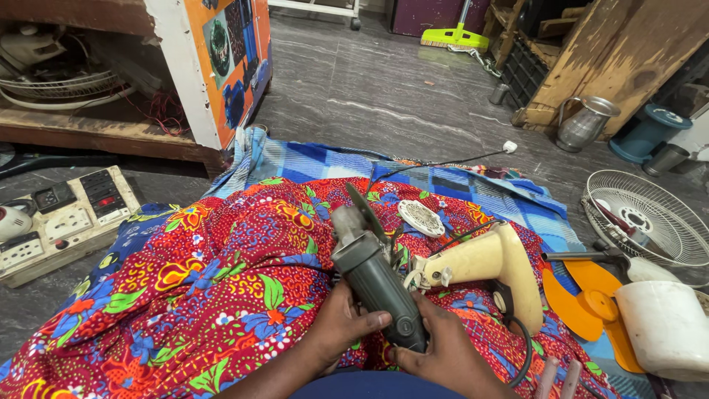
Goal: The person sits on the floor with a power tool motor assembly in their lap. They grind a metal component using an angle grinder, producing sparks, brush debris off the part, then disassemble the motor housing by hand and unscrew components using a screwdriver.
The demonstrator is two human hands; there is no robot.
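Observation:
A dark green angle grinder (378, 284) with a thin disc at its far end lies on my lap, over red floral cloth (221, 281). My left hand (341, 325) grips its rear body from the left, thumb across the casing. From the right, my right hand (443, 347) holds the same end. Just right of the grinder rests a cream plastic appliance housing (491, 262) with a black cable. A small round white vent cover (421, 217) sits on the cloth beyond it.
A switch and socket board (66, 218) lies on the floor at left. At right are a wire fan guard (650, 218), orange fan blades (583, 295) and a white container (665, 329). A steel jug (583, 122) stands by wooden boards at the back right.

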